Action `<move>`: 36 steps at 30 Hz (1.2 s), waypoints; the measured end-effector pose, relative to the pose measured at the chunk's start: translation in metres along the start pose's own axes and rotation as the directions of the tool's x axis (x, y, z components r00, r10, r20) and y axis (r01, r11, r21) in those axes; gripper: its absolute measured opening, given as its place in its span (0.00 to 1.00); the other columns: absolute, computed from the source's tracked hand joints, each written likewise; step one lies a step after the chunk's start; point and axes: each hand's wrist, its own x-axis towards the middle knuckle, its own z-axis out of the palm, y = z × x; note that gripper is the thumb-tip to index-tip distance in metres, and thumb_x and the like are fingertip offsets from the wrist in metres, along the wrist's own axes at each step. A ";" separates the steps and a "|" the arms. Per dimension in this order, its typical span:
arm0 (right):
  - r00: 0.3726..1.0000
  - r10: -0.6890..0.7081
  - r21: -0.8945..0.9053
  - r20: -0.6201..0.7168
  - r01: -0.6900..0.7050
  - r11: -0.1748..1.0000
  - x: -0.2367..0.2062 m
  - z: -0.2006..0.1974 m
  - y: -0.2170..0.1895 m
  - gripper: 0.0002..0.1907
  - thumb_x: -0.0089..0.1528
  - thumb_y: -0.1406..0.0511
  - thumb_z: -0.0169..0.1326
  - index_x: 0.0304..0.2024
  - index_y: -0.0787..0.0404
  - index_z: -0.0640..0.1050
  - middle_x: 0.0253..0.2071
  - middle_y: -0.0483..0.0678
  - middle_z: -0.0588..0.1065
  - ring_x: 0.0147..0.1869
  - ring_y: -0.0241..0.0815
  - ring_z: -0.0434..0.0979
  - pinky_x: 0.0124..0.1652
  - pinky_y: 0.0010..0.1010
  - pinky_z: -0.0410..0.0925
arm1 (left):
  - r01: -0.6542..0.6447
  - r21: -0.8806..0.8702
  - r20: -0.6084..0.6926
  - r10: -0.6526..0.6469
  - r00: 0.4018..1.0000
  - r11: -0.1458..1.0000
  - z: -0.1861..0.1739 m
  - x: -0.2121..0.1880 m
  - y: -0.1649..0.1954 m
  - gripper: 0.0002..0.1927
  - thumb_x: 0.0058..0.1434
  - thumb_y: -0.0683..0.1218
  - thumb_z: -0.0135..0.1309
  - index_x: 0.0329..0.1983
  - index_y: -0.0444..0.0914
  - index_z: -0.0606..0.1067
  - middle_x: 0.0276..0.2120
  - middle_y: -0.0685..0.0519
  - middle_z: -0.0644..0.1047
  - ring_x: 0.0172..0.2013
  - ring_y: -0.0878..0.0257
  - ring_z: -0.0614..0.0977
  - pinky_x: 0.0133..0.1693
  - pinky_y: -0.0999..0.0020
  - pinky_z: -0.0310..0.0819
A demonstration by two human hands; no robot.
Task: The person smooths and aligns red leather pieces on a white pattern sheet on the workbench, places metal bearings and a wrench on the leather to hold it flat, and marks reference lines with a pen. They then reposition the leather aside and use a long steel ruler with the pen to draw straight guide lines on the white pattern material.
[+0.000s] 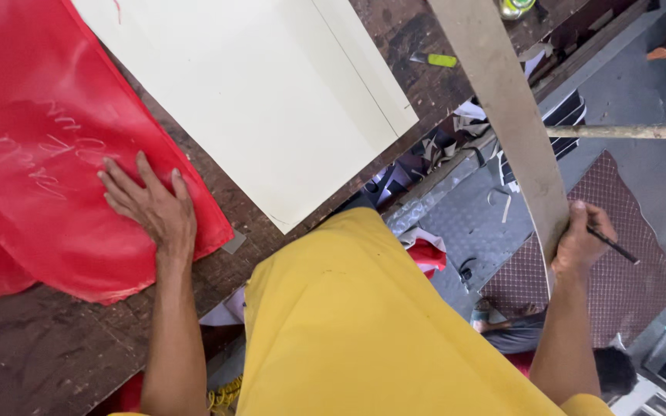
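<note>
On the dark wood table (32,347), a red sheet (32,146) is spread out, and pale scribbles can be seen on it. The left hand (152,204) is laid flat on the sheet near its lower edge, with the fingers held open and a little apart. Nothing is gripped by this hand; the sheet is only pressed down.

Beside the red sheet, a big cream board (264,92) is laid on the table. One corner of the board is hung out past the table edge.

Far off to the other side, past the table edge, the right hand (580,243) is closed on a long, bent strip (510,108) of pale stuff. A thin dark pen (613,245) is held in the same hand, pinched in the fingers and pointed away to the side. The two hands are kept well apart.

A yellow shirt (356,323) is seen between the arms. A small yellow-green tool (437,59) is left on the table near the top. Below, on the grey floor, a brown mat (618,231) with tiny dots is laid out.
</note>
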 end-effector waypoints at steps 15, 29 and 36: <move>0.789 -0.361 0.025 0.497 0.402 0.915 0.221 0.128 -0.061 0.07 0.73 0.72 0.57 0.45 0.73 0.80 0.42 0.50 0.80 0.45 0.34 0.78 0.49 0.25 0.70 | 0.253 -0.030 -0.147 -0.254 0.956 0.967 0.011 -0.049 0.095 0.31 0.72 0.52 0.59 0.74 0.36 0.67 0.76 0.31 0.51 0.74 0.31 0.53 0.70 0.30 0.48; 0.271 -0.609 0.137 0.746 0.832 0.538 0.398 0.194 -0.035 0.05 0.73 0.70 0.53 0.45 0.68 0.76 0.40 0.58 0.79 0.41 0.46 0.80 0.46 0.31 0.71 | 0.548 -0.073 -0.324 -0.540 0.777 0.833 0.063 -0.110 0.171 0.19 0.70 0.47 0.59 0.61 0.36 0.74 0.59 0.38 0.68 0.62 0.39 0.67 0.60 0.39 0.62; 0.204 -0.655 0.141 0.727 0.890 0.434 0.401 0.219 -0.023 0.06 0.72 0.68 0.52 0.47 0.65 0.77 0.39 0.56 0.79 0.42 0.49 0.83 0.47 0.34 0.74 | 0.489 -0.261 -0.320 -0.552 0.770 0.832 0.079 -0.126 0.207 0.16 0.64 0.42 0.60 0.54 0.35 0.75 0.47 0.42 0.76 0.49 0.44 0.75 0.53 0.49 0.68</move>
